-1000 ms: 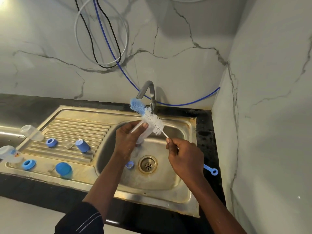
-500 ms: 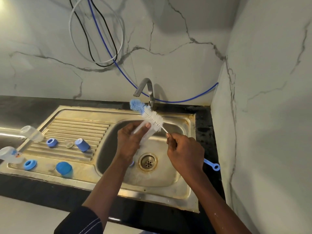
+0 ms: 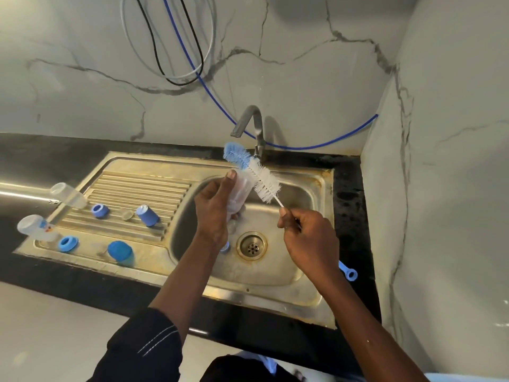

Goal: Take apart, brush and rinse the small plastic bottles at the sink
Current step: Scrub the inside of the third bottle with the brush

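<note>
My left hand (image 3: 213, 213) grips a small clear plastic bottle (image 3: 240, 193) over the steel sink basin (image 3: 275, 271), mouth pointing up and away. My right hand (image 3: 309, 238) pinches the thin handle of a bottle brush (image 3: 253, 175) with white bristles and a blue tip. The bristles lie across the bottle's mouth, outside it. The brush's blue loop end (image 3: 349, 271) sticks out past my right wrist. A small blue ring (image 3: 225, 247) lies in the basin beside the drain (image 3: 252, 245).
On the ribbed drainboard (image 3: 132, 188) lie two clear bottles (image 3: 67, 198) (image 3: 35, 227), several blue caps and rings (image 3: 147, 215) (image 3: 120, 252) (image 3: 68, 243) (image 3: 99, 210), and a small clear disc (image 3: 126, 215). The grey tap (image 3: 249, 125) stands behind the basin, no water running. Walls close in at the back and right.
Both hands have held their grips. The brush has stayed across the bottle's mouth, shifting slightly. The camera tilted a little.
</note>
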